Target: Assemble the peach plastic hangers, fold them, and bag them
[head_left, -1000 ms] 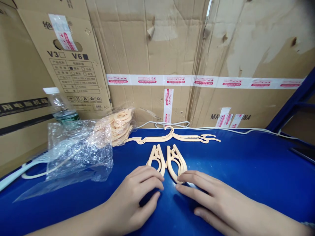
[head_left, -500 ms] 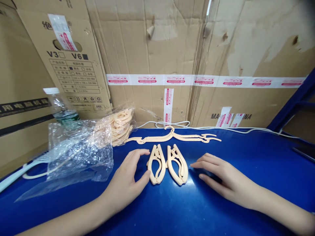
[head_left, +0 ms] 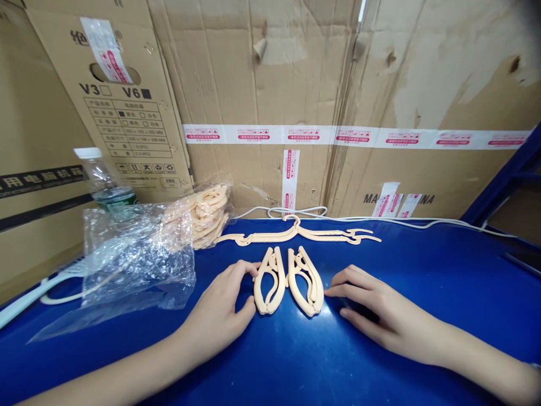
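Observation:
Two folded cream plastic hangers lie side by side on the blue table. Beside the left folded hanger, my left hand rests with thumb and fingers apart, fingertips at its outer edge. My right hand is at the right folded hanger, its fingers loosely stretched and a fingertip at or very near the edge. Neither hand grips anything. Behind them an unfolded hanger lies flat, its hook pointing to the cardboard. Further left, a clear plastic bag covers part of a pile of folded hangers.
A water bottle with a white cap stands behind the bag. At far left lies a pale fly-swatter-like thing. White cable runs along the cardboard wall. A dark flat object is at far right.
My left hand's fingers have drawn in slightly at the left hanger's edge. My right hand has shifted a little left, its fingertips closer to the right hanger. The hangers have stayed in place.

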The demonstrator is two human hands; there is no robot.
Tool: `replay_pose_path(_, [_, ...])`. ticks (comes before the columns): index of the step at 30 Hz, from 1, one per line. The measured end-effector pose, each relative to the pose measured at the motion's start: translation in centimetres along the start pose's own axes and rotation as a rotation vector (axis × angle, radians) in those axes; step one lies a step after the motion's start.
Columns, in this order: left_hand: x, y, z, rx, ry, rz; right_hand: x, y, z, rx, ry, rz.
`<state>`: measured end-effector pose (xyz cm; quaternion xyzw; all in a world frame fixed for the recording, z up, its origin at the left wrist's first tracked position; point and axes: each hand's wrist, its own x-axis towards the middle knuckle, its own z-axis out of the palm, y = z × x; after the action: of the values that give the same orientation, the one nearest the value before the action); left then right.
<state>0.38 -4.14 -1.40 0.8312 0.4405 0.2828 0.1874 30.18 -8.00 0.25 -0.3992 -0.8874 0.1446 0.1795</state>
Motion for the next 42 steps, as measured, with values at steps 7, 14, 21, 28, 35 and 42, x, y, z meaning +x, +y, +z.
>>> replay_pose_path(7, [0.0, -0.1, 0.1, 0.026, 0.0, 0.01, 0.0, -0.1, 0.0, 0.011, 0.005, -0.027])
replay_pose_path(14, [0.0, -0.1, -0.1, -0.026, 0.077, 0.034, 0.0, 0.4, 0.2, -0.01, 0.089, -0.067])
replay_pose_path(21, [-0.1, 0.0, -0.2, -0.055, 0.088, 0.063, -0.1, 2.0, -0.2, -0.028, 0.241, -0.009])
replay_pose_path(28, [0.0, -0.2, -0.1, -0.042, 0.058, 0.046, -0.2, 5.0, -1.2, -0.162, 0.276, 0.086])
replay_pose_path(35, [0.1, -0.2, -0.1, -0.07, 0.048, 0.034, 0.0, 7.4, -1.2, -0.256, 0.211, 0.075])
replay_pose_path(42, [0.1, -0.3, -0.1, -0.089, 0.033, 0.018, -0.2, 9.4, -1.4, -0.332, 0.137, 0.187])
